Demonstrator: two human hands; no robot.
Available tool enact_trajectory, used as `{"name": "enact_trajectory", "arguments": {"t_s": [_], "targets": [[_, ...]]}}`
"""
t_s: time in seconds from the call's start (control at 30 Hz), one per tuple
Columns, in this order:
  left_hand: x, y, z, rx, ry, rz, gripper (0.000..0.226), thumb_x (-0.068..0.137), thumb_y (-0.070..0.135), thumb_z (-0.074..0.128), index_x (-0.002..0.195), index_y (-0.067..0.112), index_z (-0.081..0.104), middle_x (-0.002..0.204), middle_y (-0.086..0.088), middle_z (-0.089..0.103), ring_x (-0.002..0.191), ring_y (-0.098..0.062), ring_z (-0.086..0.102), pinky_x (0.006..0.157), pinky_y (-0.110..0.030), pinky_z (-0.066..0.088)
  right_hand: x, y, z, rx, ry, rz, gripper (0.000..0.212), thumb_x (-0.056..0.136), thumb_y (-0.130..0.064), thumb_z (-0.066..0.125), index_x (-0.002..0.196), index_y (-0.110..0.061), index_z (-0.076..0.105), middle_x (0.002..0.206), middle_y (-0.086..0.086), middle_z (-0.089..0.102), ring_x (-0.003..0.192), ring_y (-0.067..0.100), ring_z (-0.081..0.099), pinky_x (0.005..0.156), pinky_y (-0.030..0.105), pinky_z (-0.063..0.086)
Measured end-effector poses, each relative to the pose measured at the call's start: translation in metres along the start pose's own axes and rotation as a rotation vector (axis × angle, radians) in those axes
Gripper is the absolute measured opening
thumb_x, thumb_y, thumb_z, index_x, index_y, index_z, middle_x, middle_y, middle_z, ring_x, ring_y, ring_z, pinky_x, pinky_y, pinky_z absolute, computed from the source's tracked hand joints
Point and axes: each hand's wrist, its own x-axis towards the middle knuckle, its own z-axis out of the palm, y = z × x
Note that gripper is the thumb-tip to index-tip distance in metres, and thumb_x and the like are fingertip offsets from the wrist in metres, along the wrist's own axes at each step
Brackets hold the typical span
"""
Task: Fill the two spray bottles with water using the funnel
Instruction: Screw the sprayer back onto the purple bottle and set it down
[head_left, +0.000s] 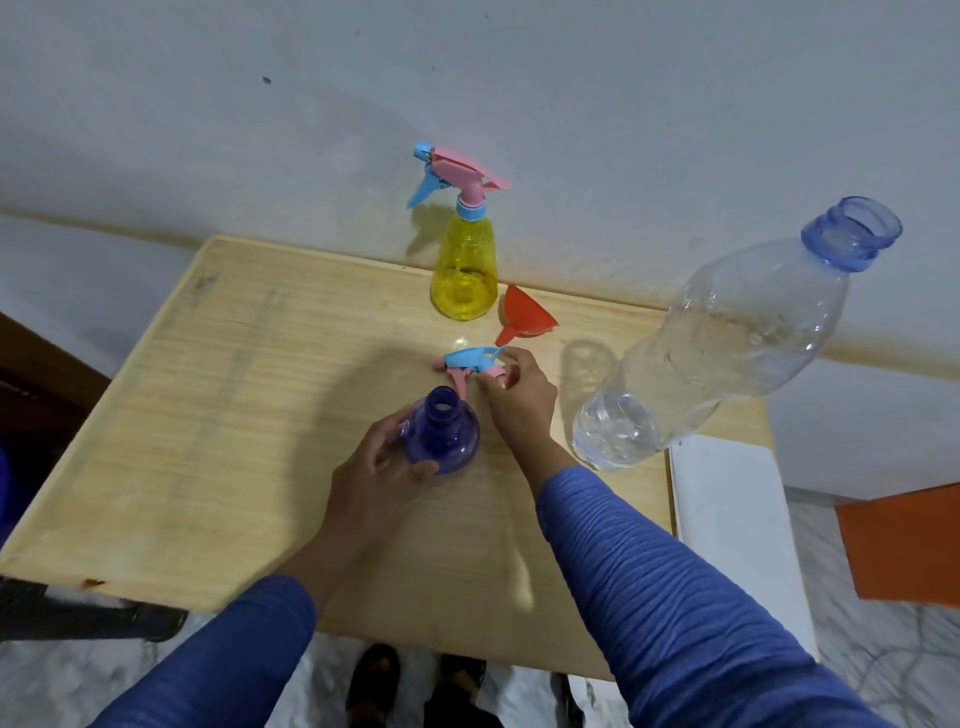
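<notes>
My right palm is turned away from me, so I cannot see how the spray head's (470, 364) collar sits under my fingers — only that my right hand (519, 397) pinches that blue-and-pink spray head at its collar end, with the rest lying on the table (208, 415). My left hand (376, 475) wraps the blue spray bottle (441, 431), fingers curled round its near side, hiding part of its body; the bottle stands upright on the table with its neck open. Whether it holds any water I cannot tell.

Counting: two spray bottles — the blue one in my grip and a yellow spray bottle (464, 270) standing at the far edge by the wall, its own pink-and-blue head on. One red funnel (524, 317) lies on its side just beyond my right hand, near the yellow bottle. One large clear water bottle (727, 338), uncapped, stands at the right of the table, with a little water at the bottom.
</notes>
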Motion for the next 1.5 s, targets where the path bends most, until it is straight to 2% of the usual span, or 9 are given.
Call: {"name": "enact_trajectory", "arguments": {"t_s": [0.2,0.3,0.37,0.47,0.6,0.87,1.1,1.3,1.5], "targets": [[-0.002,0.001,0.0,-0.025,-0.003,0.004,0.066,0.074,0.024,0.077,0.13,0.041,0.045,0.124,0.011,0.056,0.11,-0.008,0.053,0.087,-0.016,0.038,-0.013,-0.026,-0.01,0.306,0.075,-0.133,0.064,0.079,-0.012,0.069,0.133,-0.034,0.044,0.095,-0.004,0.058,0.074,0.005,0.052,0.078,0.02,0.048],[-0.005,0.006,0.0,-0.033,-0.005,0.015,0.064,0.076,0.02,0.077,0.128,0.041,0.045,0.118,0.014,0.055,0.101,-0.002,0.053,0.075,-0.005,0.036,-0.019,-0.058,-0.023,0.437,0.068,-0.226,0.079,0.078,-0.005,0.066,0.13,-0.056,0.034,0.082,-0.006,0.051,0.072,0.008,0.051,0.081,0.032,0.05],[-0.007,0.007,-0.001,-0.038,-0.008,0.014,0.064,0.076,0.021,0.077,0.128,0.042,0.045,0.119,0.013,0.055,0.102,-0.004,0.053,0.076,-0.008,0.037,-0.021,-0.082,-0.035,0.487,0.043,-0.275,0.082,0.077,-0.004,0.064,0.124,-0.065,0.033,0.078,-0.005,0.047,0.073,0.015,0.048,0.077,0.042,0.048],[-0.009,0.01,-0.002,-0.044,-0.024,0.024,0.062,0.076,0.021,0.076,0.125,0.043,0.044,0.117,0.013,0.055,0.1,-0.003,0.053,0.076,-0.01,0.037,-0.029,-0.116,-0.054,0.524,0.02,-0.35,0.07,0.079,-0.001,0.064,0.131,-0.045,0.045,0.081,-0.003,0.048,0.075,0.015,0.048,0.076,0.039,0.049],[-0.014,0.015,-0.004,-0.043,-0.035,0.035,0.059,0.075,0.025,0.077,0.115,0.052,0.043,0.109,0.022,0.054,0.092,0.006,0.051,0.072,-0.005,0.035,-0.044,-0.154,-0.077,0.657,-0.005,-0.412,0.048,0.08,-0.003,0.067,0.121,-0.024,0.055,0.086,0.002,0.052,0.077,0.011,0.057,0.091,0.042,0.052],[-0.012,0.008,0.001,-0.075,0.01,0.033,0.07,0.048,0.065,0.067,0.114,0.056,0.045,0.11,0.025,0.059,0.096,0.013,0.053,0.071,0.001,0.036,-0.06,-0.15,-0.075,0.781,-0.031,-0.455,0.045,0.081,-0.002,0.067,0.116,-0.026,0.051,0.084,0.01,0.058,0.085,0.018,0.06,0.091,0.04,0.051],[-0.009,0.003,0.004,-0.09,0.019,0.03,0.07,0.05,0.059,0.068,0.116,0.054,0.046,0.108,0.028,0.058,0.102,0.005,0.054,0.076,-0.003,0.036,-0.063,-0.123,-0.05,0.808,-0.077,-0.365,0.046,0.08,0.002,0.068,0.111,-0.028,0.052,0.098,0.021,0.057,0.084,0.019,0.061,0.086,0.035,0.047],[-0.007,-0.003,0.006,-0.092,0.029,0.019,0.067,0.067,0.038,0.078,0.127,0.045,0.048,0.115,0.021,0.058,0.105,-0.001,0.055,0.08,-0.008,0.038,-0.068,-0.095,-0.035,0.707,-0.083,-0.365,0.045,0.08,0.002,0.069,0.107,-0.027,0.047,0.093,0.013,0.056,0.081,0.018,0.058,0.08,0.03,0.048],[-0.004,-0.006,0.009,-0.133,0.049,-0.001,0.069,0.062,0.037,0.077,0.126,0.041,0.051,0.113,0.018,0.06,0.105,-0.002,0.058,0.089,-0.017,0.043,-0.085,-0.044,-0.018,0.461,-0.223,-0.432,0.08,0.082,0.007,0.063,0.132,-0.047,0.03,0.091,0.012,0.059,0.088,0.015,0.062,0.09,0.03,0.05]]}}
